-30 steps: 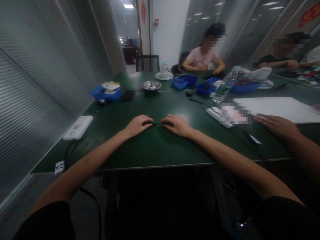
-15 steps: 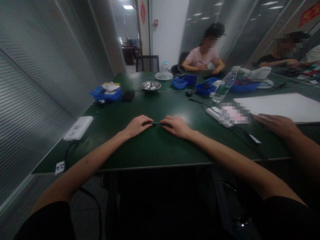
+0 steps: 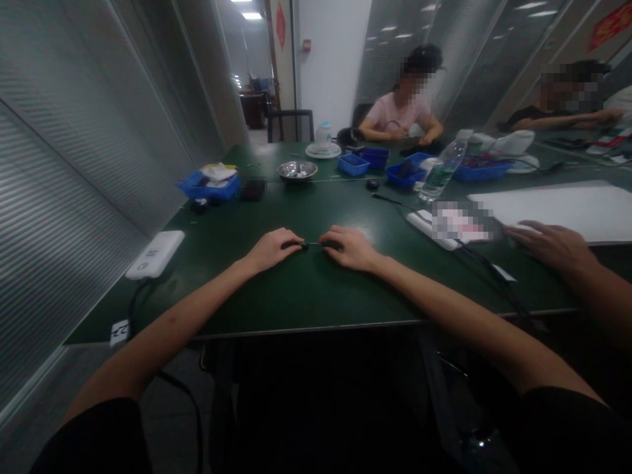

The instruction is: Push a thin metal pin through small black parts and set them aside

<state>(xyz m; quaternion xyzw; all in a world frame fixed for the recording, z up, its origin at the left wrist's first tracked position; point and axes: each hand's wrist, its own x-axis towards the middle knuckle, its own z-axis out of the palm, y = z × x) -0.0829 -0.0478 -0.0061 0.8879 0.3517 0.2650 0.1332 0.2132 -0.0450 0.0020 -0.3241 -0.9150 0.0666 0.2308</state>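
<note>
My left hand (image 3: 270, 249) rests low over the green table (image 3: 276, 296), its fingers closed on a small dark green piece (image 3: 303, 246) whose kind is too small to make out. Facing it, my right hand (image 3: 351, 248) is closed around the dark handle of what looks like a screwdriver (image 3: 315, 243). The thin metal shaft points left and its end meets or nearly touches the small piece; contact cannot be made out. Both wrists lie close to the tabletop.
A metal bowl (image 3: 297, 172) with small items stands ahead, near blue trays (image 3: 353, 164). White power banks (image 3: 157, 254) with cables lie left and right. A bottle (image 3: 444, 168) stands right. A neighbour's hand (image 3: 553, 243) rests beside a white sheet (image 3: 557, 207).
My right hand has shifted slightly right, and more of the thin shaft shows between the hands. My left hand stays put. The neighbour's hand and the white sheet have moved a little.
</note>
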